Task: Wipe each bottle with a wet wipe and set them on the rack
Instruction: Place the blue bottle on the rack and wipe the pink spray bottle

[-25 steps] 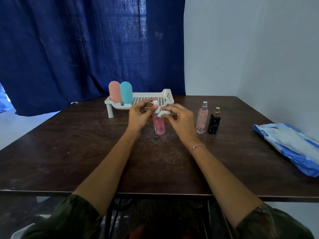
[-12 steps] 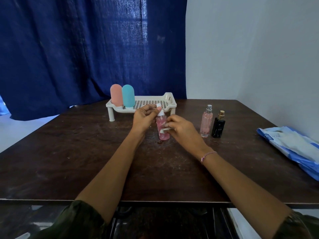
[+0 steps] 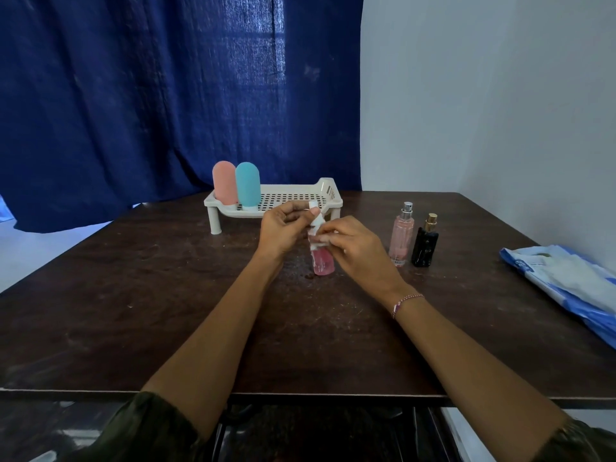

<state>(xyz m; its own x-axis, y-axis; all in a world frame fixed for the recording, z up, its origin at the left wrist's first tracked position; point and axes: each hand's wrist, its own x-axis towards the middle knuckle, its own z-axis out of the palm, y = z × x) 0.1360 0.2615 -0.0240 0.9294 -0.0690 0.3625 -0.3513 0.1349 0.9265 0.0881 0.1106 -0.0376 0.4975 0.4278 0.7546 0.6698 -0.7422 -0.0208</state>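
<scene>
My right hand (image 3: 358, 250) has slid the pinched wet wipe (image 3: 318, 242) up the pink bottle (image 3: 323, 263), upright before the rack (image 3: 300, 196) near the table's (image 3: 166, 311) far edge; my left hand (image 3: 283, 228) pinches its cap, so I'd steady it and wipe all round.

pink bottle (image 3: 323, 262) top hidden; wipe pack (image 3: 566, 281) cut by right edge

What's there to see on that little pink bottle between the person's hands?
The pink spray bottle is small, seemingly clear plastic holding pink liquid, with a white top. It stands upright on the dark table, before the rack. The left hand pinches its top; the right hand holds a white wet wipe against its neck, hiding that part.
</scene>
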